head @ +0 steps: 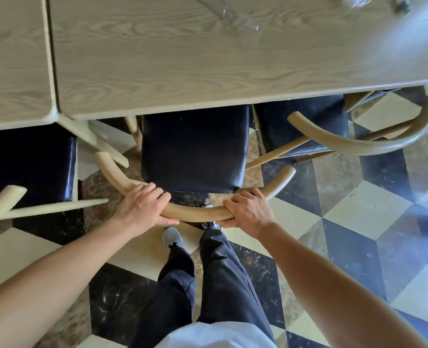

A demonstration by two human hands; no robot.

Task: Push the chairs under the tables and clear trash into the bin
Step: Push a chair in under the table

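Note:
A wooden chair with a dark padded seat (194, 149) stands in front of me, its seat partly under the pale wood table (207, 71). My left hand (142, 207) grips the chair's curved back rail (197, 213) on the left. My right hand (248, 209) grips the same rail on the right. Clear crumpled plastic (235, 17) lies on the tabletop at the far side, blurred.
A second chair (358, 136) sits to the right, partly under the same table. A third chair (29, 159) stands at the left under a neighbouring table (11, 71). My legs and shoes are just behind the held chair on a checkered marble floor (353, 209).

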